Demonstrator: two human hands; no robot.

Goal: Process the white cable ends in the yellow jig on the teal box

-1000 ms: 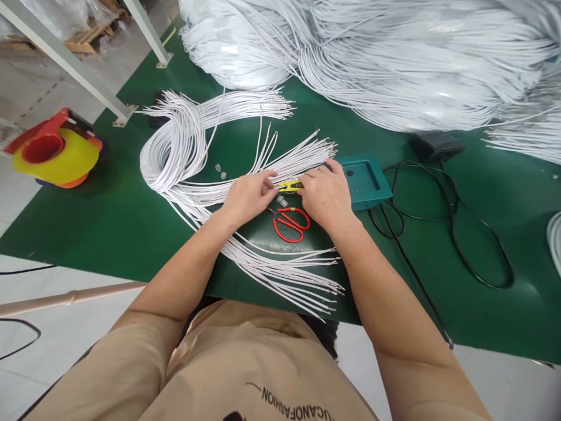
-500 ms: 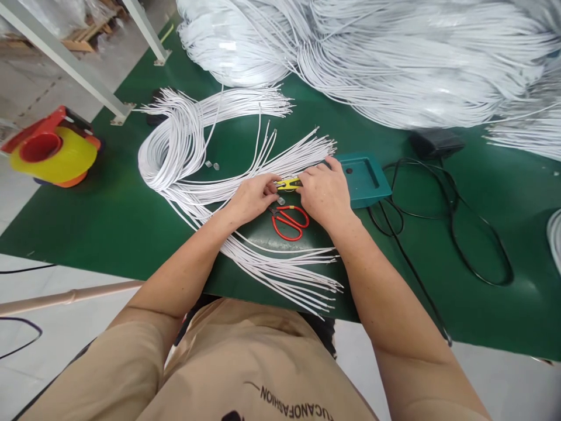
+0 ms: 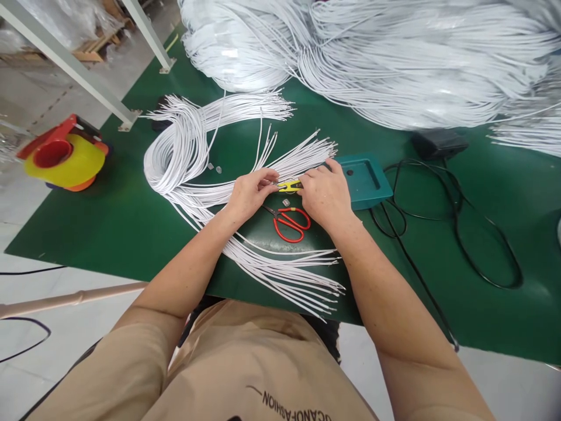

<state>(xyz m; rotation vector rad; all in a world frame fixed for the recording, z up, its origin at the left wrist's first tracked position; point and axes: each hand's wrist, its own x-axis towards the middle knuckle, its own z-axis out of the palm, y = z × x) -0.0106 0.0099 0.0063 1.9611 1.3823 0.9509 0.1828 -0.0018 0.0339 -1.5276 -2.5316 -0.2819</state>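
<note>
My right hand (image 3: 325,188) is closed around a small yellow tool (image 3: 289,186), which looks like thread snips; its end points left. At that end, my left hand (image 3: 254,190) pinches with thumb and forefinger, but what lies between the fingertips is too small to make out. A bundle of white wires (image 3: 302,155) runs just behind both hands, its tips fanning out to the right. Just in front of the yellow tool rest a small clear piece (image 3: 286,203) and red-handled scissors (image 3: 293,224). Beyond my right hand sits a teal plastic tray-like block (image 3: 372,196).
More white wires (image 3: 280,275) fan toward the green table's (image 3: 87,216) front edge. Large wire heaps (image 3: 416,64) cover the back. A black cable (image 3: 456,222) loops at right near a black box (image 3: 438,143). A yellow and red tape dispenser (image 3: 65,155) stands left, near metal posts (image 3: 74,67).
The whole view has shifted slightly to the right. Both hands stay at the yellow tool, and the small clear piece in front of it shows more fully.
</note>
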